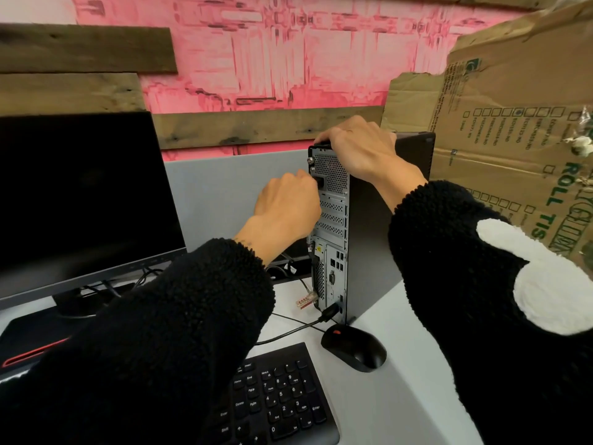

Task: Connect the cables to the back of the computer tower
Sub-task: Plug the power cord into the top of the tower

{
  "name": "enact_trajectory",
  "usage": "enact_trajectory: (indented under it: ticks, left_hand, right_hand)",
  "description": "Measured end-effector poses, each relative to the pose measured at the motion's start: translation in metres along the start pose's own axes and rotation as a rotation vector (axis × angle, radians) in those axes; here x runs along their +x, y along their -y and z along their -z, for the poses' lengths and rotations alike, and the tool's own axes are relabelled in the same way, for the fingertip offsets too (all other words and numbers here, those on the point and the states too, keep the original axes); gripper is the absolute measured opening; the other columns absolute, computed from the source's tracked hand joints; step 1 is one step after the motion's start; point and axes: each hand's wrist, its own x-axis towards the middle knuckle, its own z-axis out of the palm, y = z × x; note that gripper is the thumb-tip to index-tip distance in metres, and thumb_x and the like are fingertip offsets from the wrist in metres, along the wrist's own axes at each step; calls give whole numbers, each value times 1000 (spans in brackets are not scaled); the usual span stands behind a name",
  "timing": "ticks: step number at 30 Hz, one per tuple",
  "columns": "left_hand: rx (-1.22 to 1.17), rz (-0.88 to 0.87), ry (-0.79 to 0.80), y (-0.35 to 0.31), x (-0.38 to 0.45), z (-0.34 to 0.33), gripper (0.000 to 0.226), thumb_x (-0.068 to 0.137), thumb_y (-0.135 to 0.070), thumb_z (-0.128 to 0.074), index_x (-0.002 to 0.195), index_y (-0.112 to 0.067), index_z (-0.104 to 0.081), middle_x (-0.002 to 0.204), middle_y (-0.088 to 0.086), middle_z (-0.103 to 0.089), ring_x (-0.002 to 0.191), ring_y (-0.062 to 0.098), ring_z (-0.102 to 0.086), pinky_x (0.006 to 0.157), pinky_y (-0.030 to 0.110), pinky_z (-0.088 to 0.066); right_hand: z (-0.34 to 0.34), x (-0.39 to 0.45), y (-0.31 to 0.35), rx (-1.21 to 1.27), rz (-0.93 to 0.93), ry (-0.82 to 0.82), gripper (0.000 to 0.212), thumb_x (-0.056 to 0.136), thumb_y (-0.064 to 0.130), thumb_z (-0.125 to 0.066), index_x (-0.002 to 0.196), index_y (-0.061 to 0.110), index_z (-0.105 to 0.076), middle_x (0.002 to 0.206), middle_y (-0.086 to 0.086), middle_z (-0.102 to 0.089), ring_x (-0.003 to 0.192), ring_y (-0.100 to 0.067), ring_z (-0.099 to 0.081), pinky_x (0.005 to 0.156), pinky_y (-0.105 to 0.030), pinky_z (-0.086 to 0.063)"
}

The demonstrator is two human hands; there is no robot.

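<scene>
Computer tower (372, 220) stands upright on the white desk (398, 396), its perforated metal back panel turned toward the person, directly under both hands. Right of the right hand leans a torn cardboard sheet (513, 130) printed in green; the words "ROLL TIS" can be read, the rest is cut off or too small to make out. Left of the left hand stands a dark monitor (80, 194), its screen blank. Below the left forearm lies a black keyboard (279, 403), with number keys and words such as "Enter", "Home", "End" and "PgDn" legible on its keys. Below and between the hands, just in front of the tower's foot, rests a black mouse (353, 348) with a red scroll wheel.

The hands are apart, each in a black fleece sleeve. The right hand (356, 146) lies over the top rear edge of the tower, fingers curled over the corner, clamped on the case. The left hand (288, 203) is closed around a black power plug (321, 184) pressed against the upper part of the back panel. Lower down, a black cable (288, 332) runs from a plug at the bottom of the panel across the desk. Beside it a clear network connector (306, 300) lies loose near the tower's base.
</scene>
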Motion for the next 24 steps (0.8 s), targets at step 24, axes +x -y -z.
enact_trajectory:
  ticks: [24]
  left_hand:
    - [132,-65,18,1,1,8,26,98,-13,-52,120,0,-59,112,21,-67,103,45,-63,71,41,-40]
  right_hand:
    - [0,-1,3,12,4,5,46,96,25,-37,109,46,-76,139,7,-66,126,-29,-54,94,-46,-23]
